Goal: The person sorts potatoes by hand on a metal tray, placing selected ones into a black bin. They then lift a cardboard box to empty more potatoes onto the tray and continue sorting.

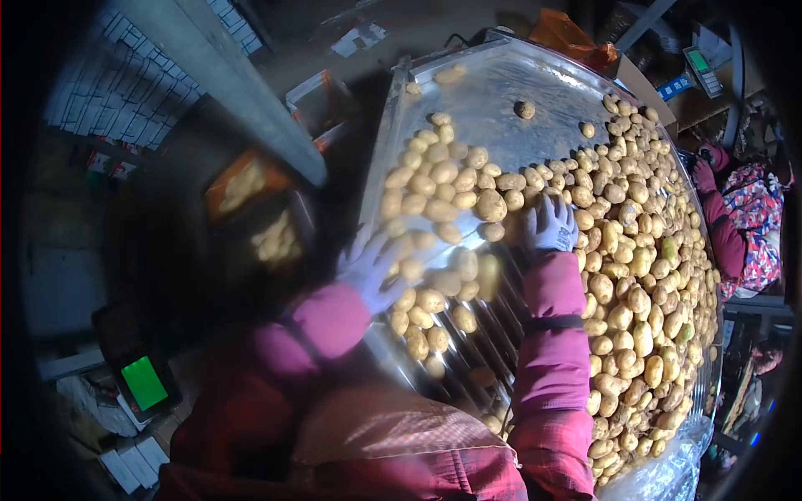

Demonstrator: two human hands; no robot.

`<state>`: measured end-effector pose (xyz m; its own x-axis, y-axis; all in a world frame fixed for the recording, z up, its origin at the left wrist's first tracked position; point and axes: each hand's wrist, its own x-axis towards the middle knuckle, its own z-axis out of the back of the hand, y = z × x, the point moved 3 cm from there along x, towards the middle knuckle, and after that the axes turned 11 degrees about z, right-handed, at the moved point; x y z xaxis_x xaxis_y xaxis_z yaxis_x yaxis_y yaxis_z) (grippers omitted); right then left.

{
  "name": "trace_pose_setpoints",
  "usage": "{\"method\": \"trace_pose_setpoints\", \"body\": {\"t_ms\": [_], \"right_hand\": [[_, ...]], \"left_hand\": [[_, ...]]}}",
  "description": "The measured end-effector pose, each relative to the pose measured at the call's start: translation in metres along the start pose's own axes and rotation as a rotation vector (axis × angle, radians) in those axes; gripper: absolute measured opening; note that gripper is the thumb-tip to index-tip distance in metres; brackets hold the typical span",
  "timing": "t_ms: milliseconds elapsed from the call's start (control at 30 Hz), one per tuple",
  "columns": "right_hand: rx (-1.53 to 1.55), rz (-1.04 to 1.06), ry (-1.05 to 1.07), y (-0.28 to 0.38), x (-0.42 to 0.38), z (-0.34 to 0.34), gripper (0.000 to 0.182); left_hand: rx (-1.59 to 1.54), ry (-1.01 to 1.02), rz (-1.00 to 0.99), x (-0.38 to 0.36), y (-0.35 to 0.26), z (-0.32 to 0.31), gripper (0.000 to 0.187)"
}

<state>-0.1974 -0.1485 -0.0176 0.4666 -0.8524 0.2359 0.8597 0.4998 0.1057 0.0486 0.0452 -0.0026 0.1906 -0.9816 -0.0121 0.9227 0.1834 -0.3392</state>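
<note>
Many potatoes (635,275) are heaped across a metal sorting table (501,79) with a ribbed, slatted part (493,355) near my body. My left hand (369,265), in a pale glove, lies at the table's left edge with its fingers spread, beside a looser group of potatoes (434,179). Motion blurs that hand and the potatoes closest to it. My right hand (551,224), gloved the same way, rests with fingers apart against the left side of the big heap. Neither hand is wrapped around a potato.
Left of the table stand containers of potatoes (278,238), a grey post (242,92) and a device with a green screen (144,383). Another person (743,213) works at the right edge. Clear plastic (668,468) hangs at the lower right, and orange bags (572,37) lie behind.
</note>
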Motion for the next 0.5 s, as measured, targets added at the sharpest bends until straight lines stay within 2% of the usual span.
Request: {"method": "trace_pose_setpoints", "body": {"t_ms": [67,100,167,233,300,333,367,433,467,500], "right_hand": [[0.011,-0.053,0.125,-0.009,-0.011,-0.01,0.044],[0.065,0.07,0.272,-0.004,-0.01,-0.003,0.046],[0.228,0.217,0.353,0.017,-0.02,0.001,0.047],[0.216,0.275,0.309,0.045,-0.05,0.0,0.044],[0.208,0.432,0.293,0.066,-0.064,0.013,0.042],[0.311,0.407,0.243,0.066,-0.058,0.019,0.044],[0.24,0.185,0.382,0.061,-0.048,0.022,0.044],[0.274,0.194,0.201,0.058,-0.014,0.029,0.044],[0.276,0.196,0.192,0.061,-0.002,0.023,0.044],[0.172,0.197,0.283,0.067,0.005,0.009,0.046]], "left_hand": [[-0.013,0.035,0.02,0.001,0.002,0.0,0.065],[-0.028,0.069,0.038,0.001,0.002,-0.002,0.065],[-0.016,0.044,0.026,-0.004,0.003,-0.007,0.065],[0.005,-0.015,0.003,0.0,0.002,-0.003,0.066],[0.02,0.037,0.027,-0.001,0.001,-0.003,0.065],[0.02,0.04,0.022,-0.001,0.0,-0.004,0.065],[0.016,0.025,0.022,-0.002,0.0,-0.004,0.065],[0.022,0.005,0.019,-0.001,0.001,-0.003,0.065],[0.019,0.008,0.016,0.0,0.001,-0.004,0.064],[0.013,0.012,0.015,-0.001,0.002,-0.004,0.063]]}}
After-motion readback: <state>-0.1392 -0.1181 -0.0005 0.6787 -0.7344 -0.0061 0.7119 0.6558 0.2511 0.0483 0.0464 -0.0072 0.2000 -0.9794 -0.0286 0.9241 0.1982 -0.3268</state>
